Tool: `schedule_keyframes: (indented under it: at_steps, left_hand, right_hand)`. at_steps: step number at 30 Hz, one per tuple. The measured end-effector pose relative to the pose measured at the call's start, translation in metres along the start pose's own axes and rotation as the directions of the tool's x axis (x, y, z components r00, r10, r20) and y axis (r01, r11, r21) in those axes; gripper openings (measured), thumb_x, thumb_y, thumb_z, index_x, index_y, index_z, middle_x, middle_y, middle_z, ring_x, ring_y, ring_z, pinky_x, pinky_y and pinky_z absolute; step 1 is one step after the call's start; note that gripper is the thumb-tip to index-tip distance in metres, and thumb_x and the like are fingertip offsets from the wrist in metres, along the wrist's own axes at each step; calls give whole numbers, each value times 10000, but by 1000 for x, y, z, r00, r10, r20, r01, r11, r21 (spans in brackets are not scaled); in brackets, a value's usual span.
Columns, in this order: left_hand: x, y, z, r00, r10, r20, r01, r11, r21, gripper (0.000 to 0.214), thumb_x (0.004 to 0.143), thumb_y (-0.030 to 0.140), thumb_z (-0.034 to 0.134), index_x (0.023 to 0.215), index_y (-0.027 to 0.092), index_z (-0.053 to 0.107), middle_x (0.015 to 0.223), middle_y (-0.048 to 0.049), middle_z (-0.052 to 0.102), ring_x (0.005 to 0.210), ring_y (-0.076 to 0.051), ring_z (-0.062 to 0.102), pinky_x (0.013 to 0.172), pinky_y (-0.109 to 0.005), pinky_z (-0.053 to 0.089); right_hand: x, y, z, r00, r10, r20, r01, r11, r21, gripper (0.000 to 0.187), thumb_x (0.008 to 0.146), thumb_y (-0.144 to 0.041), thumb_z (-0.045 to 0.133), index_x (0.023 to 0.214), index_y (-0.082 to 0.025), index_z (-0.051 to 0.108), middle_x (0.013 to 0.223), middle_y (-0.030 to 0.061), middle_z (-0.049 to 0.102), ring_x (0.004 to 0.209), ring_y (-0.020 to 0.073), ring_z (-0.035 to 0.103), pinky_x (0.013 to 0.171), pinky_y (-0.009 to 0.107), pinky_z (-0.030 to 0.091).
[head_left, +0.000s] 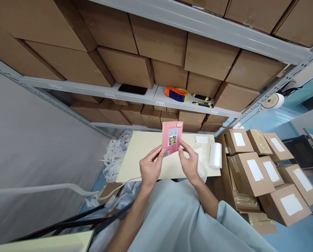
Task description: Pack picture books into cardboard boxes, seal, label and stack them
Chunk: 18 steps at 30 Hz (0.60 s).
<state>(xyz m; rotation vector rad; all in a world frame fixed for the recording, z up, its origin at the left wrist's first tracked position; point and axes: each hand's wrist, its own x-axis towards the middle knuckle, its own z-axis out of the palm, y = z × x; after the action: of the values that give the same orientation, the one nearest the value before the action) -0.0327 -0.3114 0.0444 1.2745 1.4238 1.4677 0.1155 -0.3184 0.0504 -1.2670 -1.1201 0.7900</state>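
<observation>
A thin pink book (167,142) stands upright above the table. A colourful picture fills the middle of its face, with a barcode low on the left and a red-edged label at the top right. My left hand (150,168) pinches its lower left edge between thumb and fingers. On the opposite side, my right hand (189,161) grips the lower right edge with thumb and fingertips. Beneath both hands is the pale yellow table (138,148). A white roll (215,155) and a small white label (201,139) lie on it, right of my right hand.
A metal shelf (106,91) packed with cardboard boxes rises behind the table. On it are a black phone (132,89), an orange-and-blue tape dispenser (176,93) and yellow-black utility knives (203,104). Labelled cartons (253,175) are heaped at right; crumpled white paper (114,154) lies at left.
</observation>
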Motion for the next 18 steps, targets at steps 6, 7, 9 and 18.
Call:
schedule_keyframes:
  at_steps: [6,7,9,18]
  left_hand:
    - [-15,13,15,945,313,99,-323,939,117,248,1044,360,709,1194,257,877,1266,-88,843,1180,-279,813,1081,-482,668]
    - [-16,14,16,928,347,134,-363,923,126,245,1045,344,705,1200,261,876,1273,-91,840,1181,-277,810,1069,-484,672]
    - [-15,15,16,900,375,221,-406,906,115,261,1037,342,720,1241,265,863,1304,-97,831,1206,-274,794,1082,-486,663]
    - [17,6,-13,964,-147,223,167,983,-76,724,861,715,832,1298,138,814,1300,-192,813,1125,-306,789,956,-417,674]
  right_hand:
    - [-13,-7,15,990,101,96,-115,983,146,577,900,-568,863,1366,-232,815,1348,72,822,1224,311,795,1040,456,698]
    - [-11,-6,14,990,114,80,-126,979,158,570,896,-594,860,1325,-220,829,1288,70,841,1175,303,805,1015,440,703]
    - [-5,-5,9,990,129,51,-135,977,162,527,936,-648,797,1202,-197,858,1122,65,866,1038,273,818,931,391,709]
    - [9,-11,-21,964,125,236,-185,950,251,570,946,-724,763,1147,-196,843,975,73,848,924,278,817,761,345,683]
